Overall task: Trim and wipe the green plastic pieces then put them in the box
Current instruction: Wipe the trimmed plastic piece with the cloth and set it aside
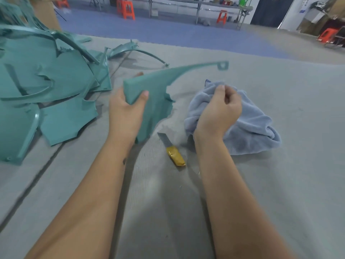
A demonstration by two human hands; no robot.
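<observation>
My left hand (127,109) grips a green plastic piece (158,86) by its thick left edge, thumb on top, and holds it tilted above the grey work surface. Its thin arm runs up and right to a small tab with a hole. My right hand (218,111) is curled around a bunch of the blue cloth (250,126), which lies crumpled on the surface just right of the piece. A knife (171,148) with a yellow-wrapped handle and bare blade lies between my forearms, below the piece.
A pile of several green plastic pieces (43,81) fills the left side, with a curved strip (138,51) behind it. A cardboard box (47,14) stands at the far left. The grey mat (280,184) stretches to the right. Orange stools (127,8) and tables stand far behind.
</observation>
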